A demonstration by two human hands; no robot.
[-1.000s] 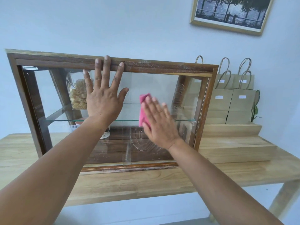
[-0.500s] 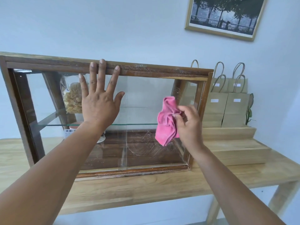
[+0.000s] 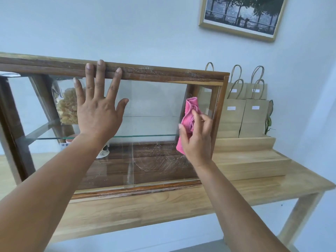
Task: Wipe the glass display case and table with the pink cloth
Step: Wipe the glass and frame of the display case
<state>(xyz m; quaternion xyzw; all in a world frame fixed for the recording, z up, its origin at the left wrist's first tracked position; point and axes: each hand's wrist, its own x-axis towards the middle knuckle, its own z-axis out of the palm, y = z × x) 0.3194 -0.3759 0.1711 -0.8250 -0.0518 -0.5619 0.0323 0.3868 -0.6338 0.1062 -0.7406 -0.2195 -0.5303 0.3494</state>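
A glass display case (image 3: 154,73) with a dark wooden frame stands on a light wooden table (image 3: 145,210). My left hand (image 3: 98,110) lies flat with spread fingers against the front glass, its fingertips on the top rail. My right hand (image 3: 197,137) grips the bunched pink cloth (image 3: 190,113) against the right end of the glass, next to the right post. Streaky wipe marks show on the lower pane. A glass shelf crosses the inside of the case.
Inside the case hangs a clear bag of pale snacks (image 3: 66,106). Several brown paper bags (image 3: 252,115) stand on a stepped wooden riser (image 3: 251,160) to the right. A framed picture (image 3: 241,15) hangs on the wall. The table's front edge runs near me.
My right hand has carried the pink cloth from the middle of the glass to its right end, changing from a flat press to a pinching grip. The left hand has stayed on the glass.
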